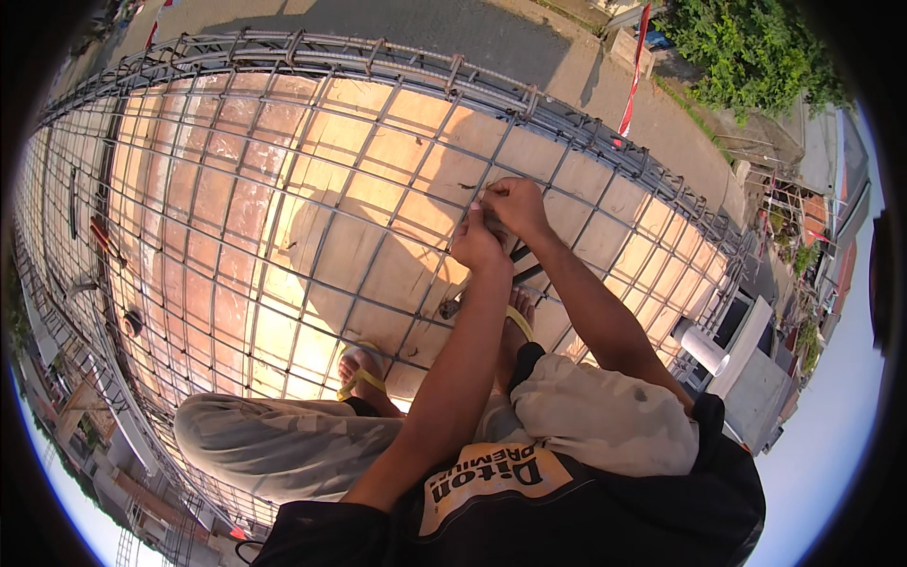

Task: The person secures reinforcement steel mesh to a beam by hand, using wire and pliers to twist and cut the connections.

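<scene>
Both my hands meet at a crossing of the steel rebar mesh, ahead of my feet. My left hand is closed, its thumb and fingertips pressed together at the bar. Beside it, my right hand bends over the same crossing in a pinch. A short dark piece of tie wire sticks out by the fingertips. The fingers cover most of what they hold. Below my hands lies a dark-handled metal tool, partly hidden by my left forearm; its kind is unclear.
Plywood boards lie under the mesh, and my sandalled left foot is on it. A thicker rebar cage borders the far edge, with paved ground lower down beyond. A white pipe stands at right. Red-and-white tape hangs beyond the edge.
</scene>
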`<act>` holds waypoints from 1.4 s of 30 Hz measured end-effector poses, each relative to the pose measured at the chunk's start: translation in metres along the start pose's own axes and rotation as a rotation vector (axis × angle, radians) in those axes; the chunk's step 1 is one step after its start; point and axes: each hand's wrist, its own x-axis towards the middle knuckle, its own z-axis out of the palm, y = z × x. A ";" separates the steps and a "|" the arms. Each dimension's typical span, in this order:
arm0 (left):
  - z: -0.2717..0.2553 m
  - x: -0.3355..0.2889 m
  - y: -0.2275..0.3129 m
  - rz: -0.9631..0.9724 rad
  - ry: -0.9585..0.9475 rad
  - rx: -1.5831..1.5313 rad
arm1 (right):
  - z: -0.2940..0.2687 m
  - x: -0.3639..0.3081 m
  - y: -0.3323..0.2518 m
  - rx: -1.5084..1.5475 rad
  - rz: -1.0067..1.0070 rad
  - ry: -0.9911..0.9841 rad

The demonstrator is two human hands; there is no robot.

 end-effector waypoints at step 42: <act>-0.007 0.004 -0.002 0.302 0.019 0.485 | -0.012 0.030 -0.084 -0.522 -0.132 -0.420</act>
